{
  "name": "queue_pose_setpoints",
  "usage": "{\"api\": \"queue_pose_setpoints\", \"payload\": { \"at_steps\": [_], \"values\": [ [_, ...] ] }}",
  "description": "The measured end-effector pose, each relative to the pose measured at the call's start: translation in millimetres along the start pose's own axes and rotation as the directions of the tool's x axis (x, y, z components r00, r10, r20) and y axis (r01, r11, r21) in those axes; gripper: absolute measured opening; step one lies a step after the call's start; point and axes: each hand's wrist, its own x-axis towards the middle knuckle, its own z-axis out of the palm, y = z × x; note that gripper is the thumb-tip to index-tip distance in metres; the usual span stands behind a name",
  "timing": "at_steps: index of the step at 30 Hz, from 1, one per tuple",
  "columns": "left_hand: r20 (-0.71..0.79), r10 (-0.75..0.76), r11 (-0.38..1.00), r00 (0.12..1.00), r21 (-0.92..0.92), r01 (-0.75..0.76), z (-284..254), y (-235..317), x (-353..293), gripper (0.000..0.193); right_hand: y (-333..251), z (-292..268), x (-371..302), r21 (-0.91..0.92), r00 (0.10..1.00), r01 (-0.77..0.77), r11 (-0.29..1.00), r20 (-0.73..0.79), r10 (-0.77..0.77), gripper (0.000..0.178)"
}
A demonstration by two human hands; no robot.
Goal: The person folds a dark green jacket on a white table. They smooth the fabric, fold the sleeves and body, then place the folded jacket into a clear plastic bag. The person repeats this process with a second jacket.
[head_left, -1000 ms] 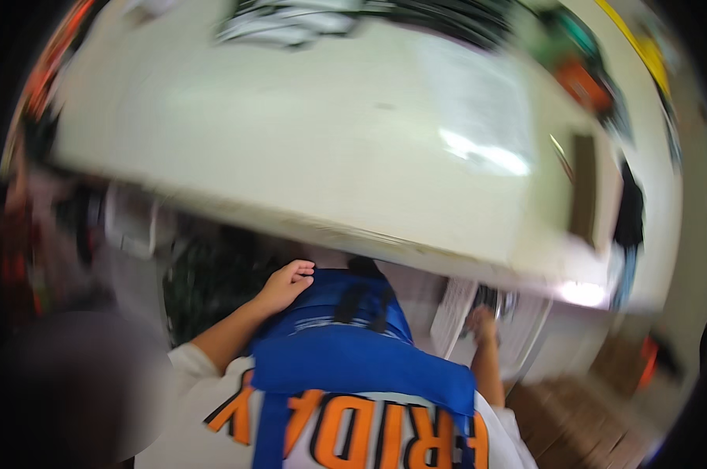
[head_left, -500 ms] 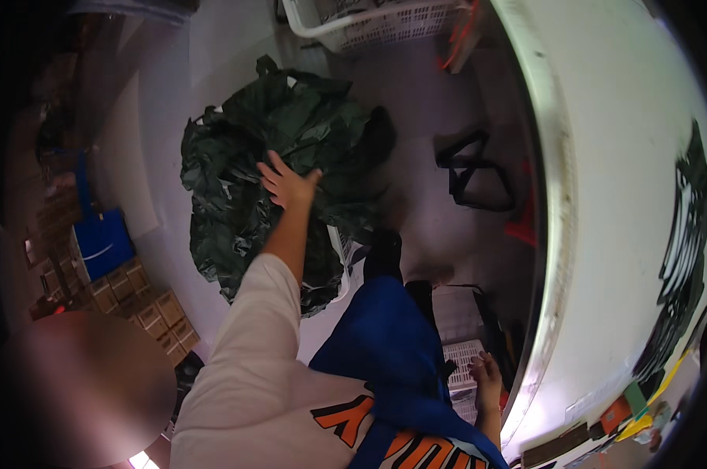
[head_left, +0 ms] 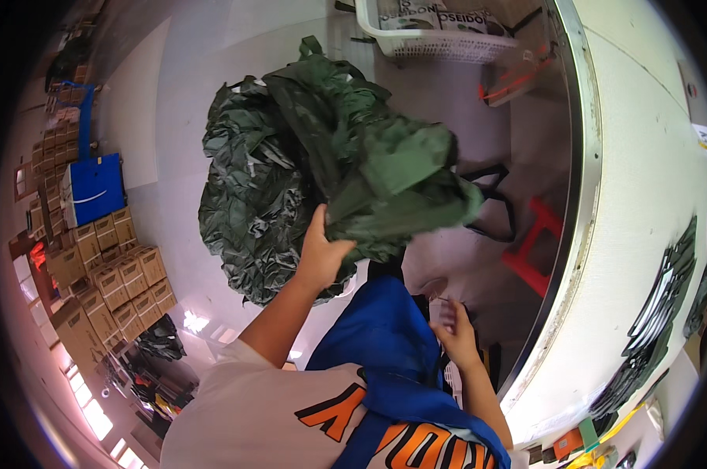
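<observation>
A big heap of crumpled dark green coated fabric (head_left: 248, 211) lies in front of me, hiding most of the white basket under it. My left hand (head_left: 322, 254) grips the near edge of a loose fold of green fabric (head_left: 400, 168), which is raised and spreads out to the right of the heap. Some of its fingers are hidden by the cloth. Low on the right, beside my blue apron (head_left: 381, 320), is my right hand (head_left: 456, 332). Its fingers are bent and smeared by motion, so whether they hold anything is unclear.
A white plastic basket (head_left: 447, 48) with printed packages stands at the far right. A red stool (head_left: 537, 246) and black straps (head_left: 498, 207) are beneath the white tabletop (head_left: 642, 180) on my right, which bears stacked dark pieces (head_left: 654, 289). Cartons (head_left: 119, 285) are stacked left.
My left hand has gone from lying spread on the heap to gripping the fabric nearer me, and a fold has swung up to the right. My right hand has moved up and left.
</observation>
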Motion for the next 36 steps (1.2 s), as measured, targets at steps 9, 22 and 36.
{"api": "queue_pose_setpoints", "payload": {
  "at_steps": [9,22,36],
  "values": [
    [-0.073,0.314,0.943,0.947,-0.091,-0.319,-2,191,-108,0.067,-180,56,53,-0.507,0.516,0.816,0.277,0.423,-0.745,0.047],
    [-0.726,0.605,0.591,0.327,0.134,-0.796,-345,392,-314,0.04,-323,87,-58,-0.264,0.306,0.952,0.157,0.761,-0.572,0.091],
    [-0.857,0.462,0.872,0.229,0.392,-0.295,-473,279,-282,0.034,-417,93,-59,0.458,0.593,0.598,0.658,0.299,-0.748,0.025]
  ]
}}
